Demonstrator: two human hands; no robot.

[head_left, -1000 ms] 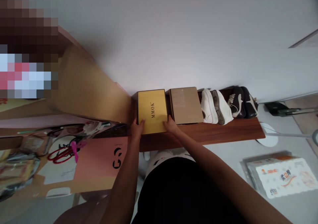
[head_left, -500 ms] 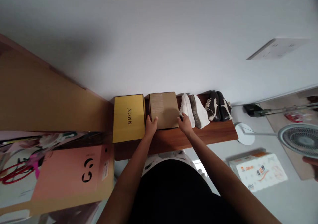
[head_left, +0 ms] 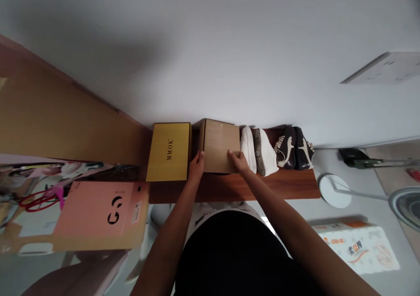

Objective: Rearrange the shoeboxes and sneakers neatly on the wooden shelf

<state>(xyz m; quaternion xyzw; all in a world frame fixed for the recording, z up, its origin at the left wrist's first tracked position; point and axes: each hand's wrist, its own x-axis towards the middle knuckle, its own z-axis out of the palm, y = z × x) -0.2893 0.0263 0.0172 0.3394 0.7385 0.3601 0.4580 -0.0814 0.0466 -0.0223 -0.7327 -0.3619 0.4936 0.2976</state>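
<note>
A plain brown cardboard box (head_left: 219,143) sits on a low dark wooden shelf (head_left: 282,185) against the white wall. My left hand (head_left: 196,166) grips its near left corner and my right hand (head_left: 239,161) grips its near right corner, fingers curled on the lid. The box looks slightly lifted or tilted at its front. A yellow box marked MMOK (head_left: 169,151) lies just to the left of it.
White sneakers (head_left: 259,150) and dark sneakers (head_left: 294,147) stand on the shelf to the right. A pink box (head_left: 98,208) on a cardboard box lies lower left, with clutter beside it. A fan base (head_left: 335,191) and a tissue pack (head_left: 364,248) rest on the floor at right.
Both hands left the yellow box and moved right to the brown box. They now grip its near corners, and the box has shifted and tipped slightly.
</note>
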